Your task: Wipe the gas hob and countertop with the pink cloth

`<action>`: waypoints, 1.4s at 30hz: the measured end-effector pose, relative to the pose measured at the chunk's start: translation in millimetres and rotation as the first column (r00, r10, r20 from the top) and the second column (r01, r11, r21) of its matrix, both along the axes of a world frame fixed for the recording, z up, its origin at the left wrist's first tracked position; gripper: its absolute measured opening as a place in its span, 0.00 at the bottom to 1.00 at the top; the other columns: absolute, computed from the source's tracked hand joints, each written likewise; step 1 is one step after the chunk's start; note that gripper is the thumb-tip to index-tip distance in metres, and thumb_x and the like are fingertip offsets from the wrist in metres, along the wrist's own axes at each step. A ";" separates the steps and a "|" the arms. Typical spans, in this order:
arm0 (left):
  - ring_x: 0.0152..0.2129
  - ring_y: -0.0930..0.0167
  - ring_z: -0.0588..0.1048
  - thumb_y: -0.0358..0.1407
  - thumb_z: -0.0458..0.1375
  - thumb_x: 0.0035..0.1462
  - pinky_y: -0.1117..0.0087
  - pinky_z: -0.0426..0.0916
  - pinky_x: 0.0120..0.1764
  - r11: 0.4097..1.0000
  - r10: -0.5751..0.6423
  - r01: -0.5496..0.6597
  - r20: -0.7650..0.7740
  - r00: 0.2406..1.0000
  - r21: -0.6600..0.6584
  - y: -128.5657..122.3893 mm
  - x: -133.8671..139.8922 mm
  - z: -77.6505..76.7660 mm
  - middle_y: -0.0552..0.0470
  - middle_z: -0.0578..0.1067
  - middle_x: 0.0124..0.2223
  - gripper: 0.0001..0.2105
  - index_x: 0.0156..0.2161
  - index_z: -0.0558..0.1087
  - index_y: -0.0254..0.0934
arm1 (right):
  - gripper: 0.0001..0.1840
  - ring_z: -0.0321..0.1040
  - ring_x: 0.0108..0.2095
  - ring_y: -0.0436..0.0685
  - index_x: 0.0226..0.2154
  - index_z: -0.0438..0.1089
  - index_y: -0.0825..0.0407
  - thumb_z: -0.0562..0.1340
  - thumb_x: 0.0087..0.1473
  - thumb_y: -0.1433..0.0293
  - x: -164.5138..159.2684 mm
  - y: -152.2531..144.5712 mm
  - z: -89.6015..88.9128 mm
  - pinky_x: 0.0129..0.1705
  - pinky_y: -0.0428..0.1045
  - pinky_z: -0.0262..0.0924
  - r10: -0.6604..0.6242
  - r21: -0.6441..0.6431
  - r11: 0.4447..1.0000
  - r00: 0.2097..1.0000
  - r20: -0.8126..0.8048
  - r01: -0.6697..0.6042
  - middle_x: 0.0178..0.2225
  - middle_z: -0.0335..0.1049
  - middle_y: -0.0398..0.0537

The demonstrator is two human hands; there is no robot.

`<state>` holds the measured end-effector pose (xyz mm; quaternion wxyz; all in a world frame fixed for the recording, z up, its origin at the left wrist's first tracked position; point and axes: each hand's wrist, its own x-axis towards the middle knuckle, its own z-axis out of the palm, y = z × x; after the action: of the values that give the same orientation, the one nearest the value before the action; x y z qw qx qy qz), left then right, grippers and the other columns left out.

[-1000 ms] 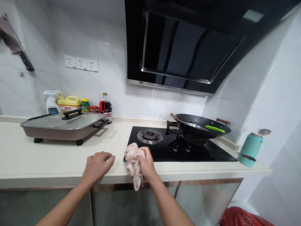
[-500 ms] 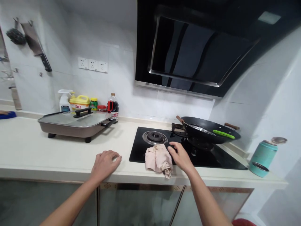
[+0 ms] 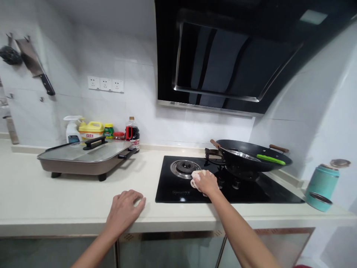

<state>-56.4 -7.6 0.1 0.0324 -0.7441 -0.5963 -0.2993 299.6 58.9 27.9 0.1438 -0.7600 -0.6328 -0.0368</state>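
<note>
My right hand [image 3: 208,182] is closed over a pale pink cloth [image 3: 197,178], pressing it on the black glass gas stove [image 3: 175,191]. The cloth is bunched up, and much of it is hidden under the palm. Just behind it is the stove's left burner [image 3: 185,168], which carries no pot. My left hand [image 3: 126,208] rests on the pale countertop [image 3: 83,197] left of the stove, empty, with its thumb apart from the fingers.
A black wok [image 3: 245,165] with a green-handled utensil [image 3: 270,160] stands on the right burner. A turquoise flask [image 3: 323,182] is at far right. Left are a lidded electric pan [image 3: 83,163] and a soy sauce bottle [image 3: 132,136]. The range hood [image 3: 214,63] hangs above.
My right hand has taken hold of the cloth and moved it from the stove's front edge onto the glass. My left hand stays on the countertop. The view has shifted slightly.
</note>
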 end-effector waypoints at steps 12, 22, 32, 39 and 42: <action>0.46 0.59 0.75 0.44 0.50 0.63 0.57 0.61 0.49 0.998 0.058 -0.057 -0.052 0.997 0.022 2.7 3.6 -1.7 0.47 0.82 0.46 0.16 0.37 0.80 0.42 | 0.34 0.53 0.67 0.76 0.65 0.66 0.43 0.53 0.63 0.47 -45.9 -5.0 -5.0 0.63 0.69 0.49 0.113 -0.042 0.993 0.993 0.026 -0.112 0.72 0.50 0.60; 0.49 0.57 0.75 0.46 0.46 0.64 0.56 0.63 0.50 0.998 0.030 -0.036 -0.121 0.992 -0.050 6.8 -4.3 3.6 0.46 0.82 0.49 0.20 0.39 0.80 0.42 | 0.18 0.61 0.60 0.63 0.52 0.75 0.39 0.60 0.61 0.58 -56.0 -78.4 -15.3 0.59 0.59 0.55 0.589 0.197 0.793 0.808 -0.011 -0.576 0.59 0.69 0.47; 0.48 0.55 0.77 0.52 0.48 0.59 0.56 0.67 0.49 0.999 0.003 -0.008 -0.120 0.993 -0.041 27.1 -17.0 -8.6 0.48 0.82 0.48 0.20 0.36 0.80 0.47 | 0.24 0.64 0.57 0.64 0.55 0.76 0.45 0.52 0.64 0.61 173.4 -136.4 -54.8 0.60 0.58 0.57 0.075 0.297 0.952 0.997 0.020 -0.077 0.60 0.69 0.53; 0.47 0.57 0.77 0.59 0.47 0.54 0.54 0.69 0.49 0.998 0.014 -0.020 -0.099 0.995 -0.063 38.3 -22.8 -13.7 0.60 0.84 0.43 0.20 0.33 0.77 0.55 | 0.27 0.60 0.63 0.67 0.61 0.70 0.42 0.54 0.62 0.58 274.8 -110.1 -44.5 0.63 0.62 0.54 -0.281 0.193 0.940 0.959 -0.032 0.282 0.63 0.66 0.53; 0.47 0.56 0.78 0.61 0.47 0.53 0.54 0.70 0.51 0.997 0.009 -0.015 -0.072 0.997 -0.073 42.3 -26.8 -16.3 0.63 0.84 0.41 0.21 0.33 0.78 0.56 | 0.30 0.62 0.60 0.71 0.63 0.68 0.42 0.55 0.61 0.54 300.1 -88.3 -38.5 0.61 0.66 0.54 -0.361 0.128 0.923 0.931 -0.048 0.364 0.63 0.65 0.58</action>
<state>-83.2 34.7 -16.2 0.0283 -0.7515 -0.6098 -0.2503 599.7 -29.4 -10.6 0.1927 -0.8528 -0.4757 -0.0965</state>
